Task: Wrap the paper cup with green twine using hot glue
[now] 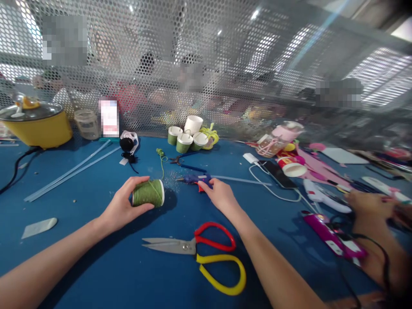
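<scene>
My left hand point(128, 199) grips a paper cup wrapped in green yarn point(148, 193), which lies on its side with its white rim to the right. A strand of green yarn point(162, 165) runs up from it across the table. My right hand point(220, 195) is closed round a blue glue gun point(193, 178), its nozzle pointing left towards the cup. A clear glue stick point(241, 179) sticks out of the gun's back. In front of my hands lie large scissors point(185, 246) with one red and one yellow handle loop, blades to the left.
Several green-wrapped cups point(184, 143) and pliers point(180, 161) lie behind. At left are a yellow pot point(38, 128), a jar point(86, 124) and glue sticks point(74, 169). At right are a phone point(278, 174), a purple power strip point(331, 236) and another person's hand point(368, 206).
</scene>
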The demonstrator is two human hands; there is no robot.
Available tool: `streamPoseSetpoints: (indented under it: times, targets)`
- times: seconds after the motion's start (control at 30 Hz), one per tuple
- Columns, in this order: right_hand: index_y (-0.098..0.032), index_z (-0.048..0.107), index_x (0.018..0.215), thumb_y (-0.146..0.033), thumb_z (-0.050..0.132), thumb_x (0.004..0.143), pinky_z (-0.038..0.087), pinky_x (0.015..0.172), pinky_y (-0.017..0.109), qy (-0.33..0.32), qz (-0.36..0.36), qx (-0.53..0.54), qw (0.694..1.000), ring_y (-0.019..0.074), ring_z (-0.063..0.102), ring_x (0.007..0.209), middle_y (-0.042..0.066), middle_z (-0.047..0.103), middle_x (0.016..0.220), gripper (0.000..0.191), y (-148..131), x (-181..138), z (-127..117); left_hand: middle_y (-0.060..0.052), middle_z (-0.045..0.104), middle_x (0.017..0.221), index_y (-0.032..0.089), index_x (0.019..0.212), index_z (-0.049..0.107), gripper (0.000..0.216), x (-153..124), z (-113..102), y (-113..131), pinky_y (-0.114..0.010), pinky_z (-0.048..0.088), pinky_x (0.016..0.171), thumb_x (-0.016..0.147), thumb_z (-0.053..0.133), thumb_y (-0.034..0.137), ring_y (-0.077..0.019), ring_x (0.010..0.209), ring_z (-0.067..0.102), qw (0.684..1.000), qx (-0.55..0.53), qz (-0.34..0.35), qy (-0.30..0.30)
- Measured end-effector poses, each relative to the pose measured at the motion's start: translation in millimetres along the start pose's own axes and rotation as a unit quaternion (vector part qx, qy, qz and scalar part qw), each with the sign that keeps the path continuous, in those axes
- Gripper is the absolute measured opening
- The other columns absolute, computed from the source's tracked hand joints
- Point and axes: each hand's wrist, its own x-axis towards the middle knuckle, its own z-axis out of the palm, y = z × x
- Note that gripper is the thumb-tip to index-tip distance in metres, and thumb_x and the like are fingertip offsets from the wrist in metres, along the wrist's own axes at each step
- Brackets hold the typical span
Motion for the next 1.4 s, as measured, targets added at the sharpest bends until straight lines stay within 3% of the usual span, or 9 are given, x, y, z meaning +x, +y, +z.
streamPoseSetpoints:
  times: [0.1, 0.17, 0.27, 0.37, 0.63, 0.83, 0.97, 1.07, 1.4]
  targets:
    - [-0.017, 0.057, 0.067, -0.029, 0.065, 0.067, 0.042, 0.071, 0.036, 0.056, -0.115, -0.069, 0.989, 0.0237, 0.056, 0.079, 0.009, 0.058, 0.076, 0.015, -19.3, -11.3, -7.5, -0.008, 0.052, 0.112, 0.022, 0.118, 0.041, 0.052, -1.2, 0.3, 3.4, -0.040, 0.043, 0.087, 0.072, 0.064, 0.029, -0.0230, 0.102, 0.052, 0.999, 0.026, 0.022, -0.012]
    - [-0.017, 0.059, 0.077, -0.028, 0.060, 0.074, 0.044, 0.070, 0.032, -0.006, -0.195, -0.019, 0.981, 0.0183, 0.056, 0.076, 0.006, 0.057, 0.078, 0.012, -41.7, -23.7, -11.9, -0.009, 0.051, 0.114, 0.023, 0.119, 0.039, 0.054, -2.8, 0.9, 5.2, -0.042, 0.041, 0.090, 0.072, 0.064, 0.028, -0.0241, 0.105, 0.050, 0.998, 0.048, 0.046, -0.022]
    - [-0.018, 0.059, 0.077, -0.027, 0.061, 0.075, 0.045, 0.065, 0.025, -0.140, -0.251, 0.069, 0.955, 0.0121, 0.055, 0.069, 0.002, 0.056, 0.077, 0.009, -77.6, -43.0, -10.4, -0.009, 0.051, 0.115, 0.024, 0.123, 0.036, 0.057, -5.4, 1.6, 6.3, -0.043, 0.041, 0.090, 0.073, 0.063, 0.029, -0.0254, 0.108, 0.048, 0.994, 0.066, 0.082, -0.034]
    - [-0.018, 0.058, 0.075, -0.025, 0.066, 0.069, 0.044, 0.067, 0.027, -0.170, -0.280, 0.042, 0.944, 0.0129, 0.053, 0.071, 0.001, 0.054, 0.078, 0.012, -100.4, -53.5, 1.2, -0.010, 0.050, 0.114, 0.025, 0.124, 0.034, 0.057, -6.5, 1.3, 6.6, -0.043, 0.043, 0.088, 0.075, 0.063, 0.031, -0.0260, 0.107, 0.048, 0.991, 0.073, 0.102, -0.038]
    - [-0.017, 0.053, 0.065, -0.017, 0.058, 0.074, 0.040, 0.062, 0.026, -0.194, -0.261, 0.016, 0.946, 0.0107, 0.048, 0.064, -0.001, 0.049, 0.071, 0.011, -99.5, -51.0, 14.9, -0.010, 0.052, 0.112, 0.025, 0.123, 0.035, 0.055, -4.9, -0.2, 9.1, -0.043, 0.043, 0.087, 0.075, 0.062, 0.031, -0.0257, 0.105, 0.049, 0.988, 0.083, 0.121, -0.043]
    - [-0.018, 0.048, 0.069, -0.022, 0.053, 0.077, 0.042, 0.057, 0.024, -0.179, -0.197, 0.163, 0.950, 0.0097, 0.049, 0.059, -0.002, 0.052, 0.066, 0.010, -98.1, -48.5, 5.7, -0.010, 0.054, 0.114, 0.021, 0.118, 0.041, 0.058, -5.6, 0.7, 10.3, -0.041, 0.044, 0.087, 0.069, 0.066, 0.036, -0.0249, 0.102, 0.054, 0.998, -0.041, -0.009, -0.035]
    - [-0.017, 0.053, 0.077, -0.021, 0.057, 0.073, 0.044, 0.059, 0.023, -0.214, -0.135, 0.300, 0.920, 0.0097, 0.056, 0.063, -0.002, 0.059, 0.070, 0.007, -97.7, -43.5, 2.4, -0.008, 0.059, 0.102, 0.019, 0.110, 0.048, 0.052, -4.4, -0.9, 15.1, -0.038, 0.049, 0.077, 0.066, 0.067, 0.038, -0.0233, 0.090, 0.059, 0.985, -0.126, -0.098, -0.068]
    - [-0.016, 0.060, 0.085, -0.021, 0.058, 0.072, 0.044, 0.057, 0.022, -0.227, -0.121, 0.340, 0.905, 0.0082, 0.054, 0.059, -0.002, 0.060, 0.069, 0.013, -96.3, -39.5, 1.1, -0.005, 0.060, 0.090, 0.017, 0.107, 0.050, 0.049, -3.2, -2.0, 19.5, -0.032, 0.051, 0.068, 0.066, 0.068, 0.038, -0.0196, 0.078, 0.060, 0.972, -0.169, -0.136, -0.096]
    - [-0.016, 0.063, 0.080, -0.024, 0.063, 0.069, 0.046, 0.060, 0.024, -0.196, -0.107, 0.320, 0.921, 0.0089, 0.056, 0.060, 0.000, 0.064, 0.071, 0.014, -86.6, -31.7, 8.6, -0.004, 0.060, 0.085, 0.017, 0.106, 0.051, 0.050, -5.9, -3.6, 23.5, -0.026, 0.049, 0.058, 0.064, 0.069, 0.037, -0.0156, 0.066, 0.057, 0.970, -0.174, -0.120, -0.123]
